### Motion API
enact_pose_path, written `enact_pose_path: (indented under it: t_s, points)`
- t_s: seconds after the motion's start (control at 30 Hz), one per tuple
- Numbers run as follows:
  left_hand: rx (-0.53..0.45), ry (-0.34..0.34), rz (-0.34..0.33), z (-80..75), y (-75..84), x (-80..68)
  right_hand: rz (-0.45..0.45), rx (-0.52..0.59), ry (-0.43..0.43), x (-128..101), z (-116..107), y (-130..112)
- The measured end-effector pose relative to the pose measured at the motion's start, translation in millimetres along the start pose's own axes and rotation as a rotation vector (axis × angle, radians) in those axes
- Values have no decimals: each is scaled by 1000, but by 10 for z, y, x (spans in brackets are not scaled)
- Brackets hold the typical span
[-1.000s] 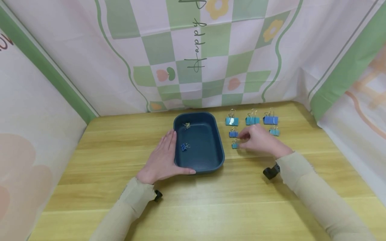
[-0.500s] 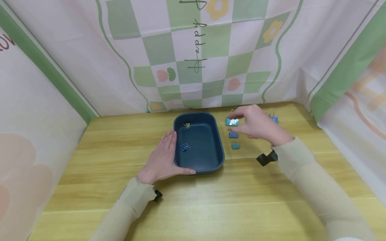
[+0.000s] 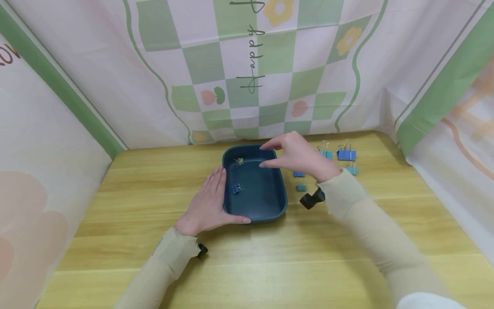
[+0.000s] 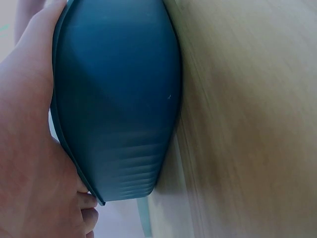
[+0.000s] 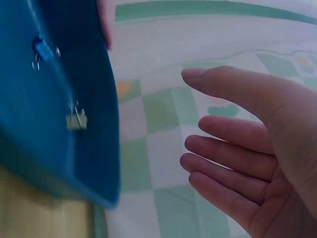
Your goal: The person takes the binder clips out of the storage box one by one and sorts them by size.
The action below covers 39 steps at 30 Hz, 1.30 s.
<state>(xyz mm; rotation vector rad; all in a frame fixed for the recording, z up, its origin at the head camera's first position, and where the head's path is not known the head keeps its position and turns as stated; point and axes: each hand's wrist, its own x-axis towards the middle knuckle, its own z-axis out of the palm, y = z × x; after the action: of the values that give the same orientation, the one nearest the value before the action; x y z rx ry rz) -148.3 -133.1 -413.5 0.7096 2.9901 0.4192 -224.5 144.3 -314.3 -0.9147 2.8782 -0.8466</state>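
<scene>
- Since the earlier frames, right hand (image 3: pixel 299 155) has left the clips on the desk (image 3: pixel 270 257) and crossed to above the tray's (image 3: pixel 283 201) far right corner.
- Right hand: fingers straight and apart in the wrist view, holding nothing visible; whether a clip has just dropped from it cannot be told.
- Left hand (image 3: pixel 206 204): flat on the desk, fingers straight, pressed against the tray's left wall, with the thumb along the near rim; unchanged from earlier.
- Tray contents: one blue clip (image 3: pixel 235 188) near the left wall and one greenish clip (image 3: pixel 239 161) at the far left corner. No third clip shows inside, though the right hand hides part of the floor.
- Clips on the desk, right of the tray: two small ones (image 3: pixel 301 187) just beside it and three more (image 3: pixel 346 155) farther right; the hand may cover others.
- Progress, as judged: early stage, with two clips in the tray and at least five left outside.
</scene>
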Motion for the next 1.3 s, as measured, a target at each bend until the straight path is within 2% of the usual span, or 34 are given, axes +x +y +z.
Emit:
enact_pose_path:
  t_s: [0.23,0.6,1.03,1.3]
  points:
    - [2,-25,-12,3,10,4,-67,27,-54,237,297,-96]
    - [9,-8,3,2,-3,4,-27,48,-121,489,646,-129]
    - [11,4,13,0,0,-3,19,21,-162,569,898,-45]
    - [5,-8,8,-7,1,-6,19,25,-242,557,977,-31]
